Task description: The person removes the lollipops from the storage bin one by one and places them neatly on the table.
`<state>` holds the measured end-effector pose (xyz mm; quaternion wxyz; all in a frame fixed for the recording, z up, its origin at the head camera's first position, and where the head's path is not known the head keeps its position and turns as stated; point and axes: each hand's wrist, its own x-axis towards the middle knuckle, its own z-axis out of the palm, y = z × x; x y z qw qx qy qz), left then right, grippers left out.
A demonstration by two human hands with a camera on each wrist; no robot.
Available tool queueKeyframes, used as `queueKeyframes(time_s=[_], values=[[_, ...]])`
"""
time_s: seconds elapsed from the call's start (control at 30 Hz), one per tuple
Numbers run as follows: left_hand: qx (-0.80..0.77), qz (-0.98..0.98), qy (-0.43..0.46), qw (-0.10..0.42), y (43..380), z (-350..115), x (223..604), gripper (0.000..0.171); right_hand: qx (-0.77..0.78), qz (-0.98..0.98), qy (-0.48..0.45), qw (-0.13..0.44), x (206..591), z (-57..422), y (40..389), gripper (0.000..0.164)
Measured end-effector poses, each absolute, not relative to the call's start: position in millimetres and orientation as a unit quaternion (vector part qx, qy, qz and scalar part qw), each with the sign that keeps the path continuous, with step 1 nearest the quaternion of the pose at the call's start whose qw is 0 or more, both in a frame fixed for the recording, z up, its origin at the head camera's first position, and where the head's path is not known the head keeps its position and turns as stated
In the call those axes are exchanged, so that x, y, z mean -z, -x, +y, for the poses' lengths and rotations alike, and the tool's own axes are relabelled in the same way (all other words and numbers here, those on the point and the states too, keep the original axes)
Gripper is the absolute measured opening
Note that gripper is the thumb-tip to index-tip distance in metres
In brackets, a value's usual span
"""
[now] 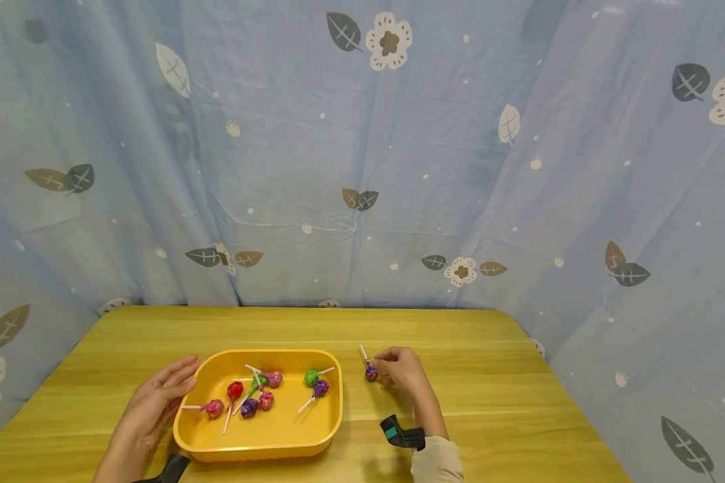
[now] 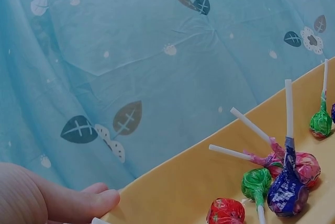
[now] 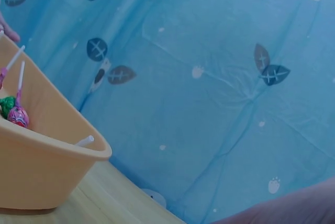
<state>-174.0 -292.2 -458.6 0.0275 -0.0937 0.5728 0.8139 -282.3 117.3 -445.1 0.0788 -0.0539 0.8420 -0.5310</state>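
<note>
A yellow plastic basket [image 1: 290, 429] stands on the table with several wrapped lollipops inside, among them a red one [image 1: 235, 390], a green one [image 1: 311, 378] and a purple one [image 1: 250, 408]. At the basket's left end, my left hand [image 1: 157, 402] rests against the side with fairly straight fingers, its thumb by the rim. Right of the basket, my right hand [image 1: 405, 372] pinches a purple lollipop [image 1: 371, 373] at its wrapper, the white stick pointing up and away. In the right wrist view the fingers and this lollipop are out of sight.
The wood-grain table [image 1: 489, 402] reaches back to a blue curtain [image 1: 302, 168] with leaf and flower prints. More curtain hangs along the right side. The basket's raised wall [image 3: 42, 166] stands between the two hands.
</note>
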Motion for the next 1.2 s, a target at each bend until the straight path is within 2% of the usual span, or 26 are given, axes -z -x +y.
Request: queueKeyframes(time_s=[0.17, 0.43, 0.63, 0.97, 1.03, 1.2], values=[[-0.816, 0.57, 0.091, 0.021, 171.9, -289.1, 461.0, 0.036, 0.535, 0.839, 0.061, 0.074, 443.5, 115.1, 281.8, 0.021], [-0.809, 0.58, 0.092, 0.019, 168.7, -288.2, 461.9, 0.032, 0.585, 0.8, 0.11, 0.076, 443.1, 109.9, 276.2, 0.026], [-0.803, 0.588, 0.095, 0.016, 168.8, -289.7, 459.6, 0.029, 0.587, 0.791, 0.142, 0.102, 427.4, 96.9, 267.9, 0.028], [-0.808, 0.58, 0.098, 0.015, 169.6, -287.0, 455.1, 0.03, 0.623, 0.757, 0.173, 0.094, 406.7, 71.5, 259.3, 0.029], [-0.803, 0.586, 0.107, 0.017, 169.8, -287.1, 454.8, 0.035, 0.629, 0.747, 0.186, 0.105, 404.9, 64.1, 256.6, 0.028], [-0.78, 0.612, 0.124, 0.032, 170.7, -287.8, 453.0, 0.069, 0.63, 0.738, 0.199, 0.133, 410.4, 45.1, 251.3, 0.023]])
